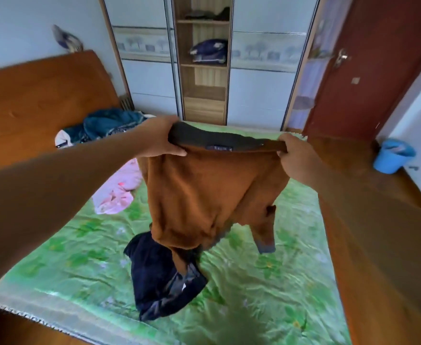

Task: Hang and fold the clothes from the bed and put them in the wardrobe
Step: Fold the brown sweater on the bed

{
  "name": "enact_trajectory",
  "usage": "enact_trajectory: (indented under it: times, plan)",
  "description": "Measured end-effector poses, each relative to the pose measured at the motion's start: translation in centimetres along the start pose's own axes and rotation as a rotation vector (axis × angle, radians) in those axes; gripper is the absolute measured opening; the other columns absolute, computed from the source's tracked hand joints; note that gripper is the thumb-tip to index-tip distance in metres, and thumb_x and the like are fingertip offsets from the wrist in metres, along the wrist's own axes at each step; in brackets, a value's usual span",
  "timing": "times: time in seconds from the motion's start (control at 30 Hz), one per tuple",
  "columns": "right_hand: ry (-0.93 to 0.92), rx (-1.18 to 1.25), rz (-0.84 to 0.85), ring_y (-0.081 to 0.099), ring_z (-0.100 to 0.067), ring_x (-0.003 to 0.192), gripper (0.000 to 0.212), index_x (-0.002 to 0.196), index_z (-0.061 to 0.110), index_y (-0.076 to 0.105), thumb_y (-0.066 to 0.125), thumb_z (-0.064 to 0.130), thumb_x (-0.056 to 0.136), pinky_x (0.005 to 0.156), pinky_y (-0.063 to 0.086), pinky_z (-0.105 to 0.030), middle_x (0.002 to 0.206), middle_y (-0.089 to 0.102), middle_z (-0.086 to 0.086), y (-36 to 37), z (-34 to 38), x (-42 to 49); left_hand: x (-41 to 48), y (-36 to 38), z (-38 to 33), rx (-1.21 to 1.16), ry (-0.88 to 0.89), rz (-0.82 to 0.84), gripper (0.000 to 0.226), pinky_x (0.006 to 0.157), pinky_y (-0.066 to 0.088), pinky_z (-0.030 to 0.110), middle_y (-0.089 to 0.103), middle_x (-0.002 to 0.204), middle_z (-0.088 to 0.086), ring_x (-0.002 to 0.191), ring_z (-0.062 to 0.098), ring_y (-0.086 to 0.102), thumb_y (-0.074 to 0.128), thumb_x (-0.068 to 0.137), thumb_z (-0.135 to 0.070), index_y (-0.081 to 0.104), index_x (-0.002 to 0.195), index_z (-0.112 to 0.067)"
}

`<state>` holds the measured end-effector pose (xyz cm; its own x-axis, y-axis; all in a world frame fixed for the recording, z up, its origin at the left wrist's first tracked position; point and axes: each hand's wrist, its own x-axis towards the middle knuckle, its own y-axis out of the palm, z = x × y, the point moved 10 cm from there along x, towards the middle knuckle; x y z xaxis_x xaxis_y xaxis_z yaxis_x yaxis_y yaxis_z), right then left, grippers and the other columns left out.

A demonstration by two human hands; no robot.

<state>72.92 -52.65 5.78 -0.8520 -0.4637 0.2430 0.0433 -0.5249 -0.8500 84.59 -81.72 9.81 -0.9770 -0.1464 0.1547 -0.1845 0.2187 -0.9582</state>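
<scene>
Head view: you hold the brown fleece garment [204, 190] up over the bed [291, 257], both hands on its dark top band [217, 139]. Left hand [159, 135] curls its fingers over the band's left end, thumb underneath; right hand [294, 155] pinches the right end. The band runs left-right between your hands, fairly taut. The body and two cuffed legs hang straight down from it, so the long axis is vertical, below the grip. Looks like trousers, not sure. The lower left end overlaps a dark navy garment [159, 282] lying on the sheet; can't tell if the right cuff touches the bed. Pink garment [119, 192] and blue denim pile [109, 123] lie further off to your left. Wardrobe [204, 78] stands straight ahead past the bed's far side, middle section open. Judgement: fold just starting; likely bring your hands together to lay leg on leg, both equally near, lifting first so the hem doesn't drag the navy piece
</scene>
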Motion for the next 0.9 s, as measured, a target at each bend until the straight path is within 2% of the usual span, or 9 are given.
enact_trajectory:
  times: [0.17, 0.3, 0.4, 0.5, 0.6, 0.7, 0.77, 0.83, 0.9]
  plan:
    - [0.051, -0.1, 0.0, 0.06, -0.033, 0.108, 0.035, 0.133, 0.012, 0.057, 0.051, 0.006, 0.099, 0.087, 0.046, -0.035, 0.118, 0.065, -0.016, -4.7, -1.9, -0.5, 1.5, -1.1, -2.0, 0.14, 0.087, 0.055, 0.049, 0.084, 0.042, 0.033, 0.068, 0.112, 0.012, 0.107, 0.032, 0.061, 0.082, 0.08, -0.026, 0.062, 0.124, -0.013]
    - [0.156, -0.208, -0.012, 0.058, -0.03, 0.097, 0.023, 0.118, 0.011, 0.061, 0.046, 0.01, 0.101, 0.08, 0.043, -0.034, 0.108, 0.064, -0.014, -6.9, -3.8, -1.5, 3.0, -2.0, -3.6, -0.011, 0.128, -0.056, 0.026, 0.075, 0.034, 0.028, 0.063, 0.094, 0.007, 0.098, 0.027, 0.06, 0.075, 0.088, -0.018, 0.067, 0.112, -0.012]
    - [0.277, -0.202, -0.21, 0.058, -0.038, 0.097, 0.019, 0.11, 0.004, 0.058, 0.044, 0.007, 0.098, 0.076, 0.041, -0.035, 0.102, 0.061, -0.018, -9.6, -5.3, -2.9, 4.0, -1.9, -3.4, -0.201, 0.129, -0.172, 0.014, 0.075, 0.035, 0.027, 0.062, 0.094, 0.004, 0.094, 0.023, 0.059, 0.066, 0.095, -0.016, 0.064, 0.109, -0.016]
    - [0.385, -0.153, -0.359, 0.059, -0.043, 0.099, 0.023, 0.121, 0.004, 0.05, 0.042, 0.008, 0.099, 0.079, 0.045, -0.043, 0.101, 0.061, -0.024, -10.6, -6.5, -5.1, 4.2, -0.9, -3.8, -0.369, 0.193, -0.243, 0.022, 0.077, 0.037, 0.028, 0.065, 0.102, 0.006, 0.098, 0.025, 0.061, 0.057, 0.1, -0.014, 0.059, 0.121, -0.014]
    - [0.454, -0.078, -0.457, 0.059, -0.047, 0.104, 0.025, 0.126, 0.006, 0.049, 0.042, 0.013, 0.103, 0.083, 0.045, -0.043, 0.11, 0.063, -0.028, -11.0, -7.8, -7.4, 3.9, -0.5, -5.0, -0.314, 0.279, -0.292, 0.017, 0.069, 0.036, 0.03, 0.061, 0.094, -0.003, 0.084, 0.015, 0.055, 0.055, 0.102, -0.022, 0.057, 0.116, -0.015]
    - [0.417, -0.158, -0.495, 0.061, -0.05, 0.095, 0.021, 0.119, 0.006, 0.047, 0.042, 0.019, 0.104, 0.073, 0.041, -0.042, 0.103, 0.064, -0.031, -11.8, -7.8, -8.8, 4.1, -0.6, -5.6, -0.276, 0.345, -0.293, 0.017, 0.068, 0.044, 0.034, 0.062, 0.088, -0.003, 0.078, 0.016, 0.055, 0.057, 0.1, -0.031, 0.058, 0.11, -0.018]
    - [0.378, -0.317, -0.475, 0.062, -0.051, 0.09, 0.025, 0.118, 0.007, 0.046, 0.043, 0.027, 0.105, 0.069, 0.044, -0.046, 0.099, 0.064, -0.032, -12.3, -7.3, -9.2, 4.3, -0.3, -6.5, -0.223, 0.423, -0.233, 0.012, 0.063, 0.04, 0.034, 0.058, 0.079, -0.006, 0.075, 0.017, 0.054, 0.058, 0.1, -0.031, 0.058, 0.103, -0.019]
    - [0.312, -0.48, -0.449, 0.063, -0.051, 0.087, 0.03, 0.117, 0.007, 0.048, 0.046, 0.034, 0.104, 0.066, 0.042, -0.044, 0.099, 0.065, -0.03, -12.6, -6.9, -9.3, 4.6, 0.0, -7.3, -0.198, 0.482, -0.168, 0.011, 0.056, 0.037, 0.029, 0.052, 0.071, -0.012, 0.07, 0.016, 0.053, 0.059, 0.099, -0.029, 0.054, 0.092, -0.023]
    - [0.245, -0.582, -0.413, 0.064, -0.049, 0.084, 0.033, 0.115, 0.008, 0.05, 0.048, 0.039, 0.101, 0.065, 0.041, -0.043, 0.098, 0.066, -0.027, -12.5, -6.8, -9.0, 5.2, 0.5, -7.5, -0.189, 0.496, -0.125, 0.013, 0.057, 0.036, 0.023, 0.051, 0.07, -0.012, 0.068, 0.015, 0.053, 0.06, 0.098, -0.027, 0.053, 0.088, -0.023]
